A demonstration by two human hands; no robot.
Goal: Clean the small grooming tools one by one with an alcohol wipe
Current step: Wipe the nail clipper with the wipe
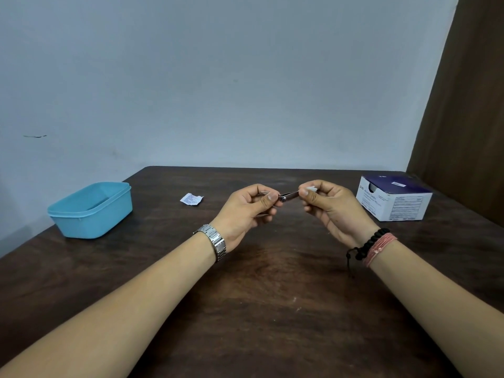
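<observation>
Nearest us, both forearms reach out over the dark table (272, 309), a steel watch (216, 242) on the left wrist and bead and cord bracelets (375, 245) on the right. They converge toward the middle of the table, wrists lifted clear of the wood, palms turned in toward each other.

Just beyond, our left hand (246, 214) pinches one end of a small metal tool (288, 196), which looks like a nail clipper, thumb and forefinger clamped on it and the other fingers curled beneath. A thin metal sliver shows by the forefinger, and we cannot tell whether it is part of the same tool. Our right hand (330, 207) meets the tool's other end, fingertips closed on a white wipe (311, 189) and pressing it around the metal. The tool hangs level in the air between the two hands, above the table's middle.

We judge this to be the wiping step on one tool. The next move calls for drawing the wipe along the metal while the left hand keeps a firm pinch, then turning the piece to reach the other face and the end now covered by the left fingers.

Farther off, a torn wipe sachet (191, 199) lies left of the hands. At far left stands a blue tub (90, 210) with its lid off; we cannot see what it holds. At far right sits a white and purple box (394, 201), and behind everything the pale wall (245, 77), with a brown curtain (469, 105) at the right edge
</observation>
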